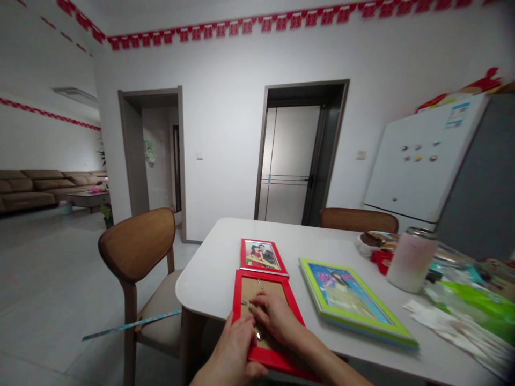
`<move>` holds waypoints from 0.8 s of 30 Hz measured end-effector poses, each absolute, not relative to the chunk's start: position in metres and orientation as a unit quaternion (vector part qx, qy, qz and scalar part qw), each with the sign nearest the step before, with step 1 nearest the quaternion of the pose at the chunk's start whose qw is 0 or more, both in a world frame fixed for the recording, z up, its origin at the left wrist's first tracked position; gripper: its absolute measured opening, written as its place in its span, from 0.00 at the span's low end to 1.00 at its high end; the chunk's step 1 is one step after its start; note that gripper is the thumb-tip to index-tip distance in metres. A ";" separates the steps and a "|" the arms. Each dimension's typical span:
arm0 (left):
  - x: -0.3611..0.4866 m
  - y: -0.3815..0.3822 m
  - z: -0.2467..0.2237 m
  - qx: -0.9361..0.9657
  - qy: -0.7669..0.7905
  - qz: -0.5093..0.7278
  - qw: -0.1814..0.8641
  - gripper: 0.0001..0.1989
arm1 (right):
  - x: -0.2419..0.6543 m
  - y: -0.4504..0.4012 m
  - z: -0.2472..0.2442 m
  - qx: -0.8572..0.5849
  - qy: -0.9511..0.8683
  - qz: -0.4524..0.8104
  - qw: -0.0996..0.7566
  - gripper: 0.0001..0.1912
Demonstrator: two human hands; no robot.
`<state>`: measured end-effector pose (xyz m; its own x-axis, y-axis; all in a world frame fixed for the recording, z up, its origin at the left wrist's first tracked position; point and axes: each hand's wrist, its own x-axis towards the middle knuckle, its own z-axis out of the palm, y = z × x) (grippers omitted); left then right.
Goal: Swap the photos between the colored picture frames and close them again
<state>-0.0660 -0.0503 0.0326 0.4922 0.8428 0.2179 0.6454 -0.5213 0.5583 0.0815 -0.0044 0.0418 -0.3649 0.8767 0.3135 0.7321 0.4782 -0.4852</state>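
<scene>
A red picture frame (292,300) lies back side up at the table's near edge, its brown backing board and small metal clips showing. My left hand (237,346) holds the frame's lower left side, thumb along the near rim. Over the backing, my right hand (276,316) has its fingers bent together at a clip near the middle; anything between the fingertips is too small to make out. Just beyond lies a second red frame (261,255) with a photo of two people. To the right rests a green frame (354,300) with a photo of a person in a pale dress.
A pink and white bottle (412,260), white tissues (454,327) and a green package (478,303) crowd the table's right side. Wooden chairs stand at the left (140,244) and the far side (359,220). A patterned strip (132,324) crosses the left chair.
</scene>
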 end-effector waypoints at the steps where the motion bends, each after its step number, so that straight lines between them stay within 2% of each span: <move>1: -0.066 -0.050 0.033 0.838 0.443 0.245 0.203 0.21 | 0.074 0.002 0.041 -0.508 -0.811 0.117 0.265 0.13; 3: -0.065 -0.050 0.035 0.839 0.437 0.255 0.199 0.18 | 0.062 0.014 0.038 -0.533 -0.802 0.096 0.253 0.13; 5: -0.065 -0.050 0.035 0.843 0.426 0.262 0.197 0.19 | 0.055 0.022 0.034 -0.550 -0.792 0.084 0.251 0.13; 11: -0.068 -0.045 0.023 0.846 0.435 0.229 0.206 0.38 | 0.075 0.038 0.031 -0.606 -0.757 0.034 0.242 0.14; 13: -0.068 -0.044 0.019 0.848 0.431 0.227 0.209 0.40 | 0.086 0.044 0.029 -0.633 -0.738 0.021 0.233 0.15; 24: -0.063 -0.040 0.024 0.839 0.444 0.242 0.202 0.37 | 0.105 0.035 0.040 -0.635 -0.735 0.035 0.235 0.17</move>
